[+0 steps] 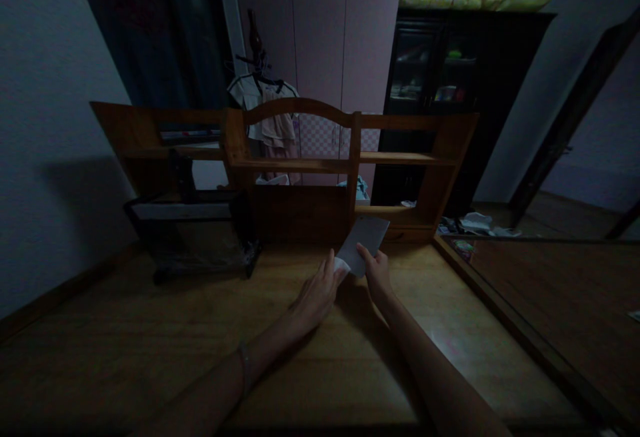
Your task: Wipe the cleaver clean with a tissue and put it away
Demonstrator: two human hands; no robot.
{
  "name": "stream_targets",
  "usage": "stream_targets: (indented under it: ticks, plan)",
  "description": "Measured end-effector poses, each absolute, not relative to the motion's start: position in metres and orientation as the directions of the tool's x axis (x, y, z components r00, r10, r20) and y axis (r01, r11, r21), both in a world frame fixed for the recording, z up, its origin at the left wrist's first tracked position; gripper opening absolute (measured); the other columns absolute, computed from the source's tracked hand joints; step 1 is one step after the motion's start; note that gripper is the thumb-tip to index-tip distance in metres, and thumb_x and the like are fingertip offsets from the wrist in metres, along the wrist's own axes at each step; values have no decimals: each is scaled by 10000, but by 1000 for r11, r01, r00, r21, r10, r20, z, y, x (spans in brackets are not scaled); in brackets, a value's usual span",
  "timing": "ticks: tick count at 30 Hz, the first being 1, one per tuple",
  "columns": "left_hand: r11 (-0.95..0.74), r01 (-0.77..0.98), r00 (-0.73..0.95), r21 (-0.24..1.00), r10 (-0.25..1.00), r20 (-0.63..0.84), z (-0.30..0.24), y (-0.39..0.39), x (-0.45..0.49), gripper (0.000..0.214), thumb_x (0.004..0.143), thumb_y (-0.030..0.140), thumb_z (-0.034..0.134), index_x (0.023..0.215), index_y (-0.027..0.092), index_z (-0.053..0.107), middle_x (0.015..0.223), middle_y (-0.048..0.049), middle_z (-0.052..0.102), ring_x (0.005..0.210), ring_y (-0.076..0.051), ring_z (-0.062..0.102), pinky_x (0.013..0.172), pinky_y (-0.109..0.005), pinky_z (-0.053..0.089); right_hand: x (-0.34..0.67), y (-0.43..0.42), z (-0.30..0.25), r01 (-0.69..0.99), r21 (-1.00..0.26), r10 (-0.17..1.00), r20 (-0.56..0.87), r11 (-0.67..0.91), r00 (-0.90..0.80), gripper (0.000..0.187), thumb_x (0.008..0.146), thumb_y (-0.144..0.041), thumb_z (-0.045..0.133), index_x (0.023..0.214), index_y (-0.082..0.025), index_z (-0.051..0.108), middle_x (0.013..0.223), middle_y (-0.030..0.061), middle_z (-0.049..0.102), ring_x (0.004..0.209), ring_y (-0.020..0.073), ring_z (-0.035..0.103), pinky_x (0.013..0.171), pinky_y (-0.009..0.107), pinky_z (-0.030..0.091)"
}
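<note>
A thin, flat grey slab (366,237), tablet-like in shape, is held tilted above the wooden desk top. My right hand (377,272) grips its lower right edge, thumb on the near face. At its lower left edge is my left hand (320,290), with a small white tissue-like piece (341,265) between its fingers and the slab. That piece seems to touch the slab's edge. Dim light leaves the exact kind of both things unclear. A bracelet circles my left wrist.
The wooden desk (230,344) has a shelf unit (300,165) along its back. To the left stands a dark-framed box-like object (195,237) with plastic wrap. A raised ledge (500,317) edges the desk on the right. Wardrobes (320,50) and hanging clothes (275,110) are behind.
</note>
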State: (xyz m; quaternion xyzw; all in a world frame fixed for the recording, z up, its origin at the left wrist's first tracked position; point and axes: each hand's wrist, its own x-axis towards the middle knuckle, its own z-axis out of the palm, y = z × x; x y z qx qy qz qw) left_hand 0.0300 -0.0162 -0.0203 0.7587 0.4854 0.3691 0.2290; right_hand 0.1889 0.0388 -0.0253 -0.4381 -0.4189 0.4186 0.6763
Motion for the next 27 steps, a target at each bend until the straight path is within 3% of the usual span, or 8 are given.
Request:
stream_targets:
  ticks: [9,20,24,27]
  plan:
    - [-461,602,281,651,886,368,-25,-16,32,618,986,433,230,1505,112,128,1448,-199,359,1305,-294,407,1056,-398,329,194,43,-27,-211,-938,925,197,275,326,364,627,-465,735,732,-123,668,653,14,635,564,143,540,538,246,415]
    - [-481,645,318,594,875,364,-26,-19,33,559,982,414,249,1449,111,286,1475,-191,330,1321,-291,389,1066,-415,312,210,49,-23,-225,-932,893,170,283,417,360,621,-460,739,712,-121,661,635,21,641,569,158,559,565,266,444]
    - [-466,618,305,633,884,354,-28,-17,30,566,986,439,225,1446,117,295,1473,-174,343,1325,-274,384,1076,-394,292,210,49,-23,-229,-934,893,160,275,421,365,609,-459,749,709,-117,667,636,26,643,570,162,561,559,266,442]
    - [-438,566,281,698,899,336,-26,-16,27,545,987,461,216,1400,144,377,1381,-154,473,1252,-259,464,1038,-362,320,207,48,-25,-232,-934,902,166,274,398,377,605,-455,755,734,-109,679,669,35,658,599,167,575,580,267,454]
